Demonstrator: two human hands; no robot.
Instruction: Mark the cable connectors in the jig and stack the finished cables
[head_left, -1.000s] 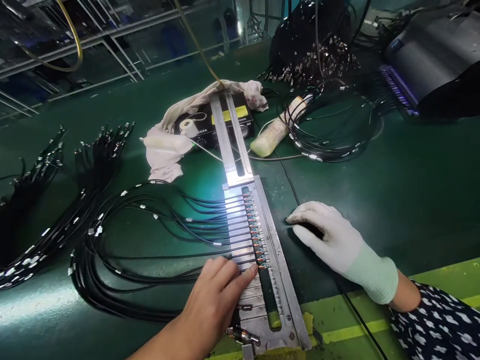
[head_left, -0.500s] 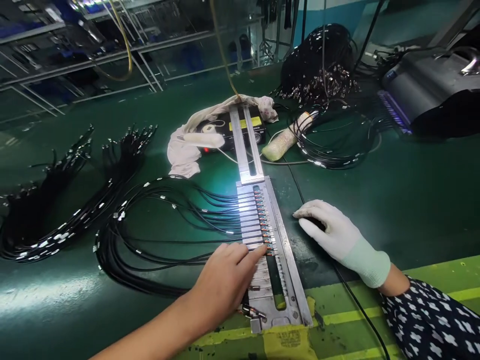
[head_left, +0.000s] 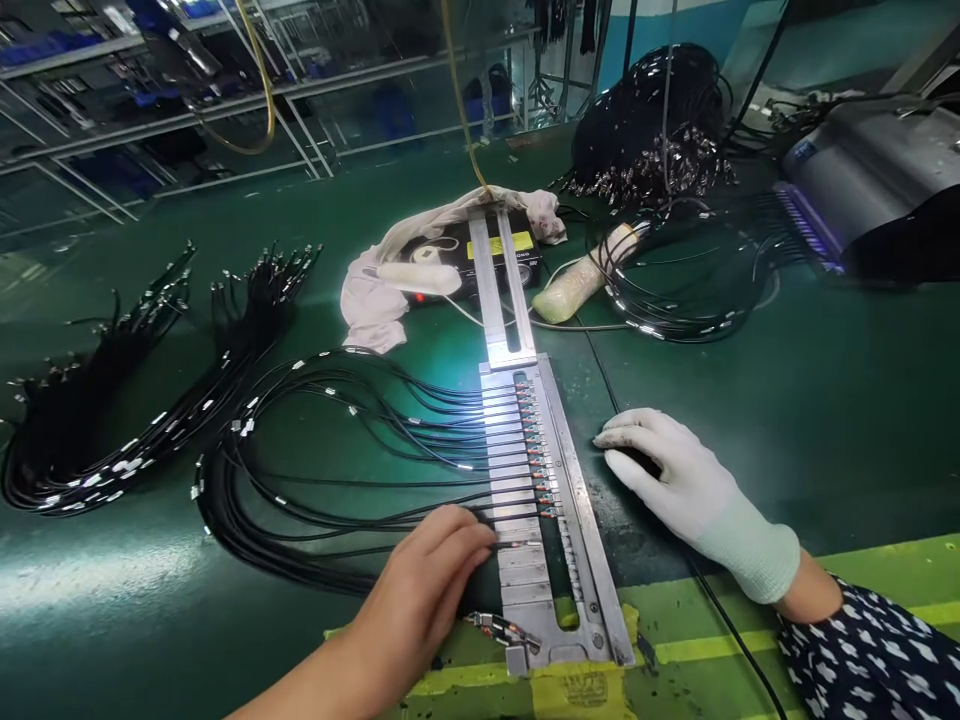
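My bare left hand (head_left: pixel 431 575) pinches a black cable (head_left: pixel 489 543) at the lower left side of a slotted metal fixture (head_left: pixel 517 580). The cable's stripped tip lies across the fixture's plate. Above it, several black cables (head_left: pixel 450 432) rest side by side in the fixture's grooves, their small coloured wire ends (head_left: pixel 541 450) over the long slot. My right hand (head_left: pixel 671 475), in a white glove with a pale green cuff, lies on the table right of the fixture, fingers curved and thumb apart. It holds nothing that I can see. Loose cable ends (head_left: pixel 499 630) lie by the fixture's lower end.
Black cable bundles (head_left: pixel 135 465) lie on the green table at left. Behind the fixture stand a black box with a yellow label (head_left: pixel 501 245), a white cloth (head_left: pixel 371 300) and a wrapped roll (head_left: pixel 585 275). A cable heap (head_left: pixel 645 125) and a grey machine (head_left: pixel 862 180) are at back right.
My left hand has moved from the wire ends over the slot down and left to another cable, now pinched at the fixture's edge. My gloved right hand keeps its pose; the view shifts slightly.
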